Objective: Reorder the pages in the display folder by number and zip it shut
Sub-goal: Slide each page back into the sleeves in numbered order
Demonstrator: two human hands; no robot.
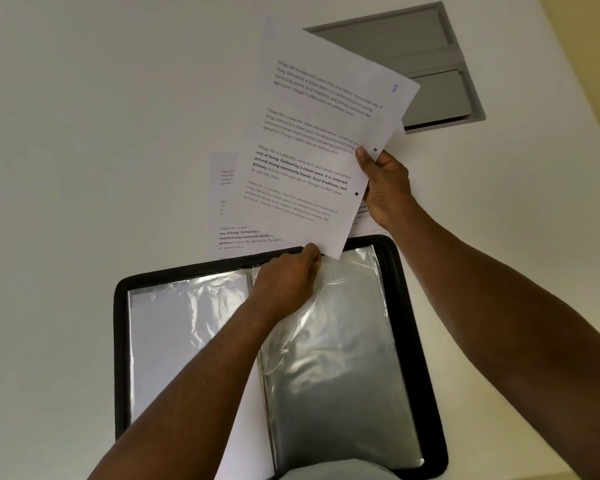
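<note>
A black zip display folder (120,341) lies open on the white table, showing clear plastic sleeves (340,358). Above its top edge I hold a printed page (312,140), tilted, with two punch holes on its right edge and a blue handwritten number near its top right corner. My right hand (385,185) pinches the page's right edge by the holes. My left hand (288,275) pinches the page's bottom corner, just over the top of the right sleeve. More printed pages (232,216) lie flat on the table behind the folder, partly covered by the held page.
A grey recessed cable hatch (437,74) is set in the table at the back right, partly behind the held page. A white sheet (250,427) sticks out at the folder's spine near my left forearm. The table edge runs diagonally at the right.
</note>
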